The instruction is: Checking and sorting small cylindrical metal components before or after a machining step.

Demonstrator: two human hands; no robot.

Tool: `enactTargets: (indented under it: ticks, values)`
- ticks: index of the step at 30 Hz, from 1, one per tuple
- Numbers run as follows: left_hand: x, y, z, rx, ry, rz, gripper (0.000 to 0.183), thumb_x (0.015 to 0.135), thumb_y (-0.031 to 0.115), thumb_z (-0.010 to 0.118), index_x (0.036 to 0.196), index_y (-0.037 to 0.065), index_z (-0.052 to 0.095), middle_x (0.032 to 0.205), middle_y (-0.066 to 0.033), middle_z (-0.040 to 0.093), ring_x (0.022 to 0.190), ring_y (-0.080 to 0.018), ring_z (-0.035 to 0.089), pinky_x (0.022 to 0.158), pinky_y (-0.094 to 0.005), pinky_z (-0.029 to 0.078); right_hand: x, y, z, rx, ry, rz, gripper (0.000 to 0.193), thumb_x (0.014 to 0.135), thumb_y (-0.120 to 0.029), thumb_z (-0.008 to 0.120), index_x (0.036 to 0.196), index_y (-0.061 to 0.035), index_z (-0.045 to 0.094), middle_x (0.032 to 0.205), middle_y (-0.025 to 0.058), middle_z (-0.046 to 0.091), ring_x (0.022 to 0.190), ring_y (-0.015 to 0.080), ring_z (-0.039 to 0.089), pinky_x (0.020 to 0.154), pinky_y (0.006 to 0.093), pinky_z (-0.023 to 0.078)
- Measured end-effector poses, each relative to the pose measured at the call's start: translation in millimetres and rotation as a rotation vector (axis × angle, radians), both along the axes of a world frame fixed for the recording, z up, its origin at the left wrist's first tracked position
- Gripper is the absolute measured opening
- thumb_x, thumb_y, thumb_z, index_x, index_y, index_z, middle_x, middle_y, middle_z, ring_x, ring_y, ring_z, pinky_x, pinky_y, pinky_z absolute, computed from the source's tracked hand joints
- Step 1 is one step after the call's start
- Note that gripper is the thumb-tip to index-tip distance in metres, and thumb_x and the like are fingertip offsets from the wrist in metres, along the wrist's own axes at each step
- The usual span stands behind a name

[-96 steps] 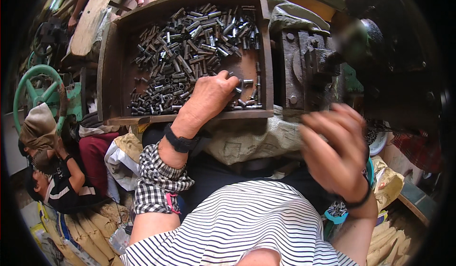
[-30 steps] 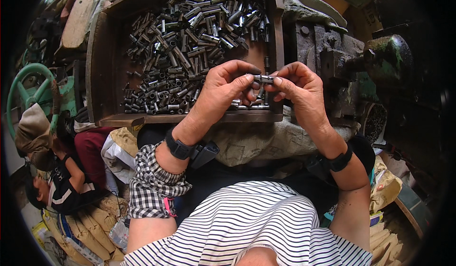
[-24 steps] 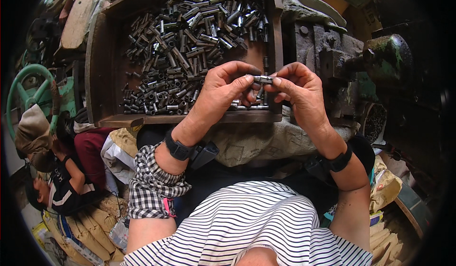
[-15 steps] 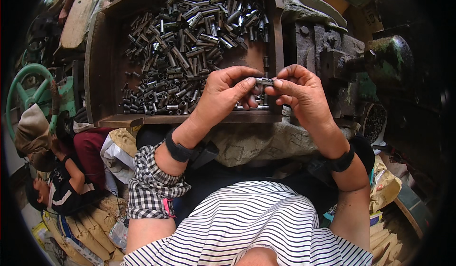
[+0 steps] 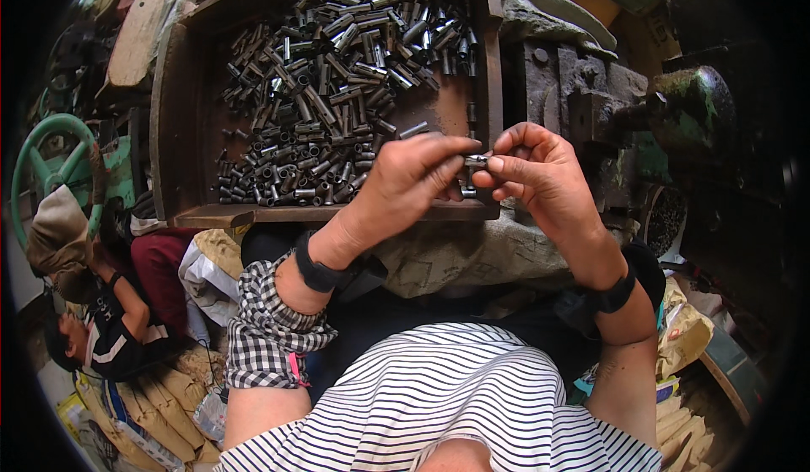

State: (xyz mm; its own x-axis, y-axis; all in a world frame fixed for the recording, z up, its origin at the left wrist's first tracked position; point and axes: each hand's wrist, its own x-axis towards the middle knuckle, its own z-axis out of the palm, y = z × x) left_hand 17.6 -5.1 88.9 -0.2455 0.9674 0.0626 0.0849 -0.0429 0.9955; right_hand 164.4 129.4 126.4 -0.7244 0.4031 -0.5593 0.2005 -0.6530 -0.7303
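A small metal tube (image 5: 476, 161), grey and shiny, is held between my two hands above the front right corner of a wooden tray (image 5: 329, 213). My right hand (image 5: 540, 167) pinches its right end between thumb and fingers. My left hand (image 5: 407, 172), somewhat blurred, is closed at the tube's left end, its forefinger stretched over the top. Under and beyond my hands, the tray holds a heap of longer metal tubes (image 5: 337, 59) at the back and shorter ones (image 5: 291, 168) near the front left.
Right of the tray stands a dark, greasy machine (image 5: 591, 105). A cloth sack (image 5: 447, 257) hangs below the tray's front edge. At the left are a green handwheel (image 5: 51, 168) and another person (image 5: 118, 320) seated low. A wooden plank (image 5: 139, 33) lies beyond the tray's left side.
Both hands have shifted slightly right and nearer to me with the metal tube. My left fingers have moved over it, and a loose tube in the tray beyond them has come into sight.
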Motion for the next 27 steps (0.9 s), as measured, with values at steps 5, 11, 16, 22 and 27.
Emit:
enactTargets:
  ticks: [5, 11, 16, 22, 27]
  values:
    - [3, -5, 2, 0.291, 0.316, -0.164, 0.044, 0.079, 0.002, 0.065, 0.121, 0.0, 0.051, 0.088, -0.0139, 0.063, 0.07, -0.0213, 0.065, 0.056, -0.0278, 0.052, 2, 10, 2, -0.035, 0.016, 0.199, 0.021, 0.078, -0.002, 0.067, 0.093, 0.0011, 0.053, 0.076, 0.0089, 0.063, 0.071, 0.0187, 0.068, 0.052, 0.0211, 0.054]
    - [-3, -10, 3, 0.236, 0.078, -0.213, 0.044, 0.08, 0.008, 0.066, 0.12, 0.0, 0.051, 0.094, -0.0142, 0.065, 0.082, -0.0232, 0.067, 0.066, -0.0281, 0.053, -7, 6, -4, -0.039, -0.009, 0.354, 0.021, 0.076, 0.004, 0.062, 0.094, 0.0004, 0.052, 0.076, 0.0075, 0.064, 0.066, 0.0156, 0.067, 0.05, 0.0195, 0.051]
    - [-20, -21, -1, 0.054, 0.105, -0.17, 0.034, 0.083, 0.006, 0.062, 0.115, -0.001, 0.053, 0.091, -0.0116, 0.065, 0.081, -0.022, 0.066, 0.073, -0.0285, 0.051, -34, -9, -5, 0.214, -0.075, 0.4, 0.029, 0.078, -0.004, 0.066, 0.101, 0.0047, 0.051, 0.077, 0.0077, 0.063, 0.06, 0.0114, 0.064, 0.046, 0.0181, 0.046]
    - [-56, -35, -12, -0.086, -0.856, 0.243, 0.024, 0.089, 0.013, 0.054, 0.11, 0.003, 0.048, 0.082, -0.0102, 0.061, 0.048, -0.0047, 0.048, 0.037, -0.0146, 0.035, -76, -16, -34, 1.782, -0.046, 0.596, 0.02, 0.074, -0.003, 0.063, 0.093, -0.0001, 0.057, 0.085, 0.0121, 0.061, 0.072, 0.0274, 0.064, 0.059, 0.0324, 0.053]
    - [-52, -38, -14, -0.216, -0.796, 0.317, 0.021, 0.086, 0.009, 0.054, 0.106, 0.003, 0.05, 0.081, -0.0074, 0.06, 0.06, -0.0072, 0.056, 0.04, -0.015, 0.037, -89, -21, -52, 1.946, -0.229, 0.881, 0.014, 0.072, -0.002, 0.057, 0.086, -0.0023, 0.056, 0.088, 0.0166, 0.058, 0.078, 0.0311, 0.063, 0.065, 0.0385, 0.051]
